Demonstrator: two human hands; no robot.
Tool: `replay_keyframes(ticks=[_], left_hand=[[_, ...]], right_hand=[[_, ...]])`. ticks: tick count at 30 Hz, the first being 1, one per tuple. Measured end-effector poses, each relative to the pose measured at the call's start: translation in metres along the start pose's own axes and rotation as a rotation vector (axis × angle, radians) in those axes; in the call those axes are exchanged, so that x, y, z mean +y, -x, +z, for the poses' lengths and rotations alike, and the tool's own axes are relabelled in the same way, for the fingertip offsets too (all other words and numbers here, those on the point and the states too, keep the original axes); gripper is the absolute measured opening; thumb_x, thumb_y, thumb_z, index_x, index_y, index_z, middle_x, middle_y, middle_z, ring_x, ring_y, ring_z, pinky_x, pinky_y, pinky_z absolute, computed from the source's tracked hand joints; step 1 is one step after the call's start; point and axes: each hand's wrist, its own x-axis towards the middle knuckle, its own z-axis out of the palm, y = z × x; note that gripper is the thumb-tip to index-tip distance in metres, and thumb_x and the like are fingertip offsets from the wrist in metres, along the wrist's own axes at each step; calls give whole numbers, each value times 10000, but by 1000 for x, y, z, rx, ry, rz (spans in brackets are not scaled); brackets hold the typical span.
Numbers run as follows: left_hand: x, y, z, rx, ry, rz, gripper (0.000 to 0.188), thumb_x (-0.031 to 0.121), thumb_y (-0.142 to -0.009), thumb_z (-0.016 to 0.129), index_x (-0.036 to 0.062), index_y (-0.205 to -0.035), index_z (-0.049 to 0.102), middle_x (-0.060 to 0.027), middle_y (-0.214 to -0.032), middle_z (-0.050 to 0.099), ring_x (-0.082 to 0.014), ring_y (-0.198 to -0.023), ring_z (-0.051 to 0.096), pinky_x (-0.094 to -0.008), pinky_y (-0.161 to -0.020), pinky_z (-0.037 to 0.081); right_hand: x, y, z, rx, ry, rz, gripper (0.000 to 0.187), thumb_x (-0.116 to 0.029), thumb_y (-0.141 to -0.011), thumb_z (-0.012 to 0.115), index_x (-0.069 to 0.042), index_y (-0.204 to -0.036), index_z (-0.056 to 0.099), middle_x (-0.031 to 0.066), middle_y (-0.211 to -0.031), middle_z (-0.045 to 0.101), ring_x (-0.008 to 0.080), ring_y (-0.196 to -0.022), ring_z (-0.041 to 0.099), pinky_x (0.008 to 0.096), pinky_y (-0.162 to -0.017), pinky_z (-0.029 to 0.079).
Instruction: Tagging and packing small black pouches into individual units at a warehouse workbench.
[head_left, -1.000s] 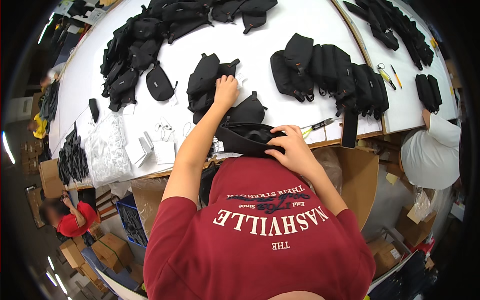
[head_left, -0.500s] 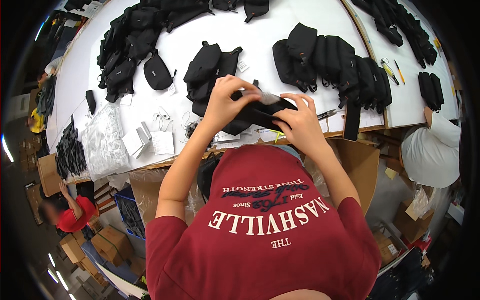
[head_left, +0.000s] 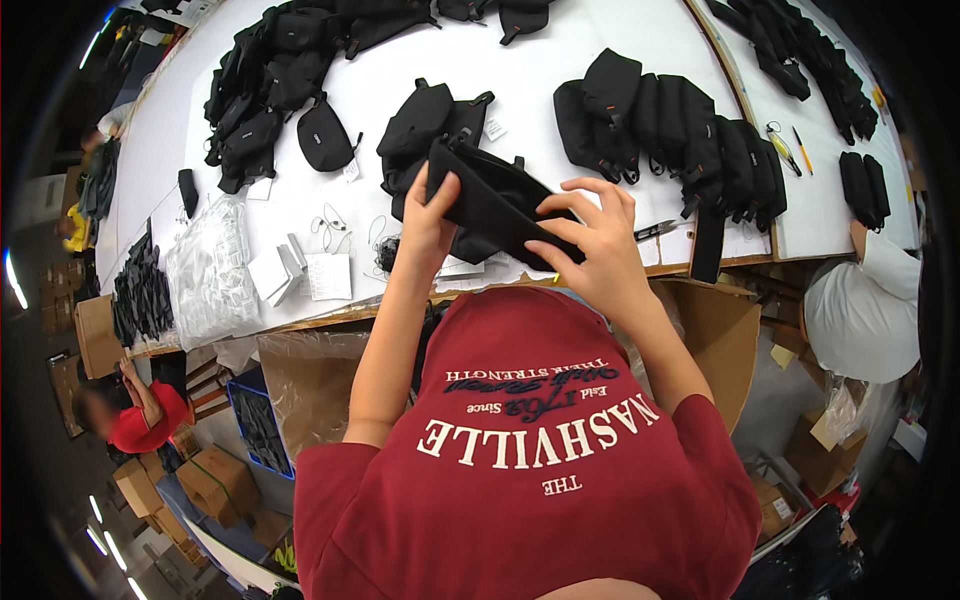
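Note:
Between my two hands, just above the table's front edge, is a black fabric pouch [head_left: 490,205] with its mouth spread apart. My left hand [head_left: 430,218] grips the pouch's left end, thumb on the near side and the other fingers behind it. At the right end, my right hand [head_left: 598,235] pinches the rim with its fingers on both sides of the opening. The inside of the pouch looks dark, and its contents cannot be made out. Right behind it lies a small pile of similar black pouches [head_left: 418,120], with a white tag beside them.
More black pouches [head_left: 685,130] lie in a row at right and in a heap [head_left: 270,90] at far left. Clear plastic bags [head_left: 210,275], white booklets [head_left: 272,275] and scissors [head_left: 655,230] lie near the front edge. A person in white [head_left: 862,310] sits at right.
My left hand has moved down and left, from above the pouch's mouth to its left end. The whitish, translucent item it held no longer shows. The pouch now stands more upright.

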Motion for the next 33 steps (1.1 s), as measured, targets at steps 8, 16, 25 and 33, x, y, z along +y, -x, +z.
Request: replay_keyframes(ticks=[8, 16, 25, 33], left_hand=[[44, -4, 38, -172, 52, -153, 369, 226, -863, 639, 33, -1160, 535, -60, -1027, 622, -154, -931, 611, -278, -837, 491], [49, -6, 46, -267, 127, -230, 352, 248, -871, 630, 28, -1132, 546, -78, -965, 650, -170, -822, 651, -291, -743, 532], [41, -17, 39, -146, 183, -223, 273, 186, -876, 614, -3, -1072, 595, -99, -941, 666, -176, -786, 660, -289, -723, 549], [53, -50, -10, -233, 531, -214, 347, 278, -945, 498, -39, -1052, 590, -232, -904, 650, -305, -720, 662, -384, -662, 569]], right_hand=[[3, -64, -18, 119, -522, 32, 313, -159, -831, 645, -107, -1136, 595, 65, -1145, 584, 159, -785, 617, 286, -649, 478], [-10, -93, -33, -14, -130, -125, 148, -131, -832, 656, -65, -950, 594, 47, -693, 583, 137, -545, 494, 265, -540, 412], [-15, -86, -32, -44, -188, -60, 106, -81, -819, 584, 13, -864, 605, 193, -789, 614, 361, -777, 597, 396, -698, 464], [-44, -51, -34, -396, -535, -106, 84, -69, -807, 639, -17, -863, 602, 79, -770, 606, 212, -668, 563, 311, -605, 445]])
